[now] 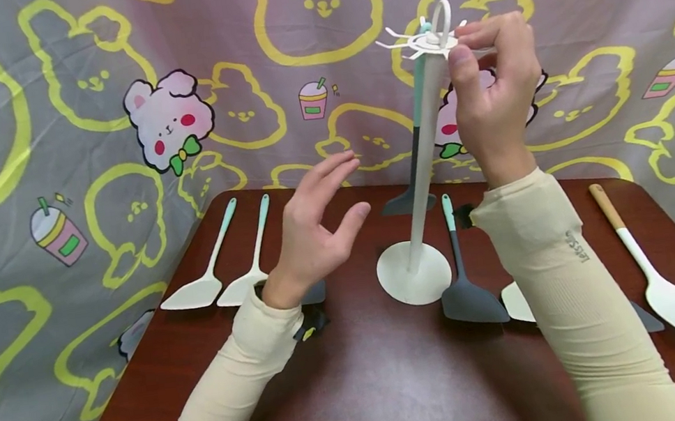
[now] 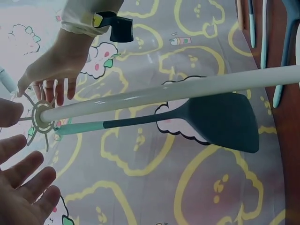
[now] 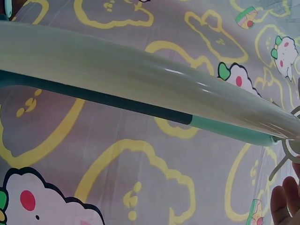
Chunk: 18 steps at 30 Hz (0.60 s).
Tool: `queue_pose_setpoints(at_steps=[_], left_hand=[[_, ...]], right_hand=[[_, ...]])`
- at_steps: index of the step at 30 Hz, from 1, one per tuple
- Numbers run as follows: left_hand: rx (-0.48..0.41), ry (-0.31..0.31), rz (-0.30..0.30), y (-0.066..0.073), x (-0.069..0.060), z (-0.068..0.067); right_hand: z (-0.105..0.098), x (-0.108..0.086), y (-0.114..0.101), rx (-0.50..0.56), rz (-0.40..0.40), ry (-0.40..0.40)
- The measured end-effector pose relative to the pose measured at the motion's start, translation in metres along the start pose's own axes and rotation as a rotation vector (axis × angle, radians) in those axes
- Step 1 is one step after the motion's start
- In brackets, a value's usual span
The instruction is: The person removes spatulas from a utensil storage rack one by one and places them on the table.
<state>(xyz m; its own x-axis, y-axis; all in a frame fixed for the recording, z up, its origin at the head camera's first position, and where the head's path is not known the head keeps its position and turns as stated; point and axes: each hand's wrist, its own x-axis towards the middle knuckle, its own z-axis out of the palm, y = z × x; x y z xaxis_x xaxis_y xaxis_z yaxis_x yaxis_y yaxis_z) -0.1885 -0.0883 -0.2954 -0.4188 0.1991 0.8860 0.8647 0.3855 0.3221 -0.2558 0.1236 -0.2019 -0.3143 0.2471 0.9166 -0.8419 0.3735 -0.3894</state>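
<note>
A white utensil stand (image 1: 421,151) rises from a round base (image 1: 397,280), with a ring of hooks (image 1: 418,44) and a loop on top. My right hand (image 1: 496,86) pinches the right side of the hook ring between thumb and fingers. From a back hook hangs a dark turner (image 2: 225,122) with a mint handle, blade down behind the pole. My left hand (image 1: 314,227) is held in the air left of the pole, fingers extended and thumb apart, touching nothing. The right wrist view shows the pole close up, with the hanging turner's mint handle (image 3: 234,131) beside it.
Two white turners (image 1: 196,291) (image 1: 245,285) with mint handles lie at the left. A dark turner (image 1: 472,303) lies right of the base, and a white spatula (image 1: 671,303) with a wooden handle lies far right. Other blades are partly hidden under my arms. A patterned curtain (image 1: 278,140) hangs behind.
</note>
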Motion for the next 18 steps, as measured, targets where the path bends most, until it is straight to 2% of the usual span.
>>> queue_pose_setpoints(at_steps=[6,13,18], left_hand=[[0.004,-0.014,-0.024,0.0,-0.007,0.002],[-0.013,-0.006,-0.049,-0.003,-0.009,0.0],[-0.013,-0.006,-0.058,-0.002,-0.01,0.0]], right_hand=[[-0.004,0.001,0.003,-0.046,-0.016,-0.031],[-0.01,0.007,-0.002,-0.027,-0.041,-0.089],[-0.01,0.01,-0.019,-0.082,-0.117,-0.043]])
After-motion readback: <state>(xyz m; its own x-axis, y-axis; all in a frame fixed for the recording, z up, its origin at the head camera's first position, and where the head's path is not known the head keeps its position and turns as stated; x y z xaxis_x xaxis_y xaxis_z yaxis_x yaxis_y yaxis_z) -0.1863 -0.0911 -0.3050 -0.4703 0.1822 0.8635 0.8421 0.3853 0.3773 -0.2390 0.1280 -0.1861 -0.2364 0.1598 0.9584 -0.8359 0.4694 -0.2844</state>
